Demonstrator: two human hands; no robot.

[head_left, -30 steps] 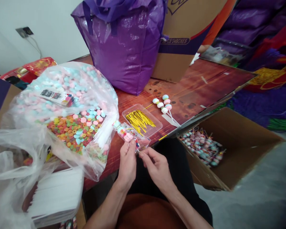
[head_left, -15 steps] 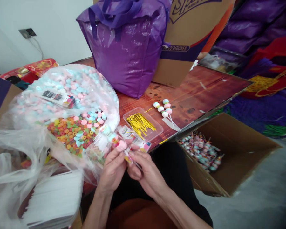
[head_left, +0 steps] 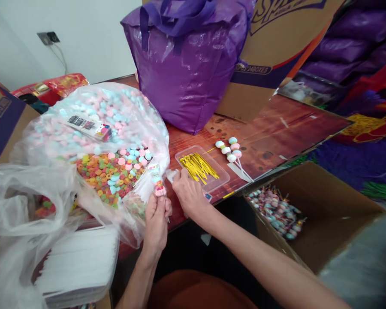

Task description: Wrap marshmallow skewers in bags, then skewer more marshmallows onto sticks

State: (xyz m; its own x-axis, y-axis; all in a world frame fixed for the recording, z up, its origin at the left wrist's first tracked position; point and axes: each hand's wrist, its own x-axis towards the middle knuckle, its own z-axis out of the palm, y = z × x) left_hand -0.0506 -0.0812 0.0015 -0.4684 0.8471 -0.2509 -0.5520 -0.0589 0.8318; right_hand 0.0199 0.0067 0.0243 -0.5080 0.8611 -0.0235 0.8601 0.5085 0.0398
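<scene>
My left hand (head_left: 157, 219) is closed around the lower end of a candy skewer (head_left: 157, 180), which stands upright in a clear wrapper with a pink piece at its bottom. My right hand (head_left: 189, 193) is at the near left edge of a clear plastic tray (head_left: 223, 178) of gold twist ties (head_left: 197, 167). Its fingers are bent together by a whitish, see-through piece (head_left: 171, 174); what they grip is hidden. Under that hand shows the corner of a printed card (head_left: 208, 196). White sticks (head_left: 143, 187) lie left of the skewer.
Two bare candy skewers (head_left: 230, 149) lie right of the tray. A big plastic bag (head_left: 93, 96) holds pink and blue candies beside fruit-coloured rings (head_left: 99, 176). A purple bag (head_left: 186, 77) stands behind. An open carton (head_left: 328, 214) with wrapped skewers is at right; white bags (head_left: 80, 262) sit front left.
My hands have parted. The left has kept the wrapped skewer and tipped it upright; the right has let go of its lower end and moved up to the tray's edge. The view has shifted slightly left.
</scene>
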